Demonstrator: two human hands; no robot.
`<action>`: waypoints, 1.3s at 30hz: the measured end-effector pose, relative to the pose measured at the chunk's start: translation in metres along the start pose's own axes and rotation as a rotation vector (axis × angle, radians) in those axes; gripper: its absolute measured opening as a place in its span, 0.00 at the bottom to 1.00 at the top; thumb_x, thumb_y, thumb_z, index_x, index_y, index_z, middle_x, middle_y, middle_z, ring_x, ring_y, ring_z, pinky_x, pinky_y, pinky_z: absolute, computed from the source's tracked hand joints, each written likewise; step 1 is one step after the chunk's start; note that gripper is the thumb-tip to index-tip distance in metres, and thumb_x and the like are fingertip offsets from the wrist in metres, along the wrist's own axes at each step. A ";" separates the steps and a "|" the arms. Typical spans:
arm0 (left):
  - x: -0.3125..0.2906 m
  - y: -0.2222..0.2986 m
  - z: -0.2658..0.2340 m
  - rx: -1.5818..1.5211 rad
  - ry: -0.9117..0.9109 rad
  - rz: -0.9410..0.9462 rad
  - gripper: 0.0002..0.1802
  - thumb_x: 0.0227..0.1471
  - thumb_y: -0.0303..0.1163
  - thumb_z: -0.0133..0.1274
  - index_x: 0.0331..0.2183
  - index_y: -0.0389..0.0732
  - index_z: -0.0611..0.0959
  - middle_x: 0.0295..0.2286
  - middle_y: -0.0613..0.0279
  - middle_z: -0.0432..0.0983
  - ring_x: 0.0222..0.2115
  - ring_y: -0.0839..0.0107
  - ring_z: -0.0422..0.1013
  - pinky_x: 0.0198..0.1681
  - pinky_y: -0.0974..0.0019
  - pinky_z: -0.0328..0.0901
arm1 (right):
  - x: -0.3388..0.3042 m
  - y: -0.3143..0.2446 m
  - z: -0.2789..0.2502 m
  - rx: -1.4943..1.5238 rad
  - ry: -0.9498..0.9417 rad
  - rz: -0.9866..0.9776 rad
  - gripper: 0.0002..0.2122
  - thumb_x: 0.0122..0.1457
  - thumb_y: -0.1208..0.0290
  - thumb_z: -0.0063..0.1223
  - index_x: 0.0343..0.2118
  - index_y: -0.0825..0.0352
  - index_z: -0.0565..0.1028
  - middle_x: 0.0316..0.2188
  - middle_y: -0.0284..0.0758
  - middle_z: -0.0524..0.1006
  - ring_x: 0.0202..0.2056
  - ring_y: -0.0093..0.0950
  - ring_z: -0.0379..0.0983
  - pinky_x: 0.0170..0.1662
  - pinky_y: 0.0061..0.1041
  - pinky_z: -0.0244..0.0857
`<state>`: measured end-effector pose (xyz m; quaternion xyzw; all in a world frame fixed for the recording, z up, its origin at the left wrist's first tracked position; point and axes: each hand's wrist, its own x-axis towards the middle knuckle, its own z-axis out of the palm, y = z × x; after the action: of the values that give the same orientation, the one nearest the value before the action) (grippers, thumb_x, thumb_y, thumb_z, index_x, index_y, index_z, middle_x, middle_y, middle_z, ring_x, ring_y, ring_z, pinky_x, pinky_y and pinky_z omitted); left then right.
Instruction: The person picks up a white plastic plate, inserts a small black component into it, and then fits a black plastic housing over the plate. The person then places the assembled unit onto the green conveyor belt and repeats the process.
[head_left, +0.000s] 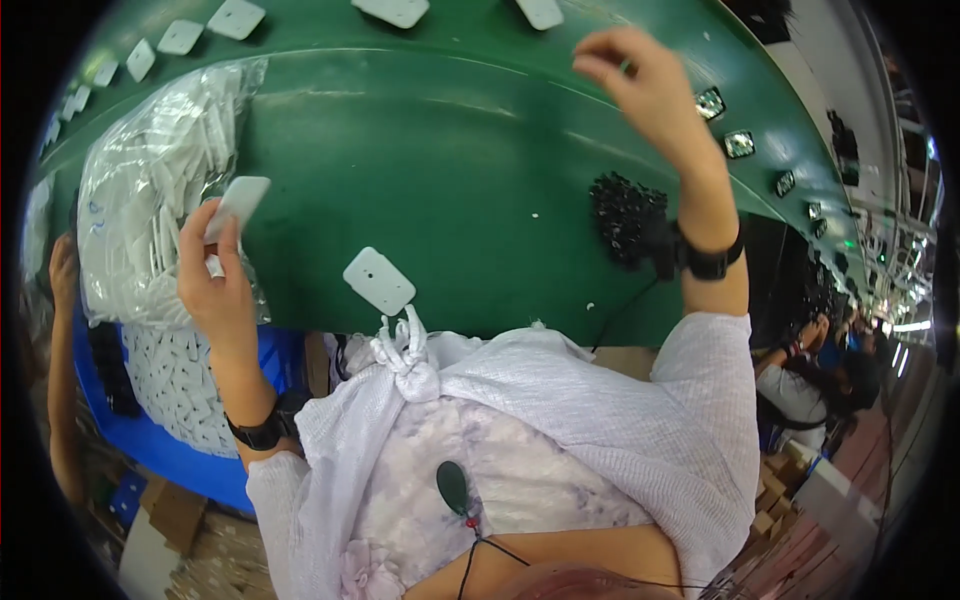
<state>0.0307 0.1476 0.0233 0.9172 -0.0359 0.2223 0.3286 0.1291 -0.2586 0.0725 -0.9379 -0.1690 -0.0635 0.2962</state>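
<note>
My left hand (pixel 217 285) grips a flat white plastic cover (pixel 246 203) between thumb and fingers, next to a clear plastic bag (pixel 150 170) full of white pieces. My right hand (pixel 648 95) is raised over the far part of the green surface, thumb and fingertips drawn together in a pinch. Whether something small is between them I cannot make out. Another white cover (pixel 380 281), rounded at the corners and with small holes, lies near the table's front edge by my body.
A pile of small black parts (pixel 625 220) lies at the right. White covers (pixel 180 38) and small boards (pixel 739 145) line the curved far strip. A blue bin (pixel 200 478) holds many white pieces. At far left, another person's arm (pixel 63 370) shows.
</note>
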 end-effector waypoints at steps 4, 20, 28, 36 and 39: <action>-0.005 0.041 0.030 -0.657 -0.304 -0.389 0.11 0.56 0.25 0.51 0.43 0.36 0.75 0.31 0.63 0.75 0.18 0.79 0.67 0.20 0.79 0.62 | -0.072 -0.021 -0.007 -0.200 -0.097 0.047 0.07 0.52 0.72 0.58 0.34 0.66 0.76 0.28 0.32 0.74 0.29 0.26 0.70 0.32 0.23 0.64; 0.025 0.100 0.121 0.226 -0.694 0.437 0.20 0.44 0.26 0.58 0.40 0.39 0.71 0.36 0.52 0.71 0.35 0.54 0.72 0.34 0.56 0.67 | -0.131 0.008 0.026 -0.283 0.111 0.148 0.05 0.52 0.76 0.55 0.30 0.69 0.71 0.28 0.37 0.70 0.31 0.38 0.68 0.35 0.32 0.64; 0.019 0.108 0.111 0.114 -0.636 0.520 0.24 0.42 0.32 0.62 0.41 0.38 0.70 0.34 0.55 0.69 0.33 0.57 0.72 0.33 0.61 0.69 | -0.131 0.011 0.027 -0.169 0.218 0.209 0.04 0.52 0.78 0.54 0.29 0.70 0.71 0.26 0.38 0.72 0.29 0.37 0.69 0.33 0.31 0.64; 0.027 0.109 0.110 0.017 -0.856 0.388 0.19 0.43 0.31 0.61 0.38 0.40 0.73 0.32 0.56 0.71 0.30 0.54 0.72 0.31 0.60 0.69 | -0.128 0.012 0.024 0.001 0.345 0.344 0.02 0.55 0.80 0.53 0.31 0.70 0.73 0.26 0.34 0.74 0.26 0.24 0.70 0.30 0.22 0.65; 0.030 0.111 0.113 -0.265 -0.724 0.297 0.11 0.45 0.28 0.58 0.33 0.41 0.76 0.30 0.59 0.74 0.29 0.54 0.72 0.31 0.59 0.68 | -0.119 -0.003 0.022 0.489 0.328 0.586 0.03 0.56 0.80 0.54 0.33 0.70 0.73 0.28 0.31 0.75 0.29 0.20 0.71 0.33 0.19 0.67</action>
<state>0.0775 -0.0069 0.0239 0.8709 -0.3095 -0.0760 0.3741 0.0173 -0.2763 0.0298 -0.8257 0.1447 -0.0832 0.5389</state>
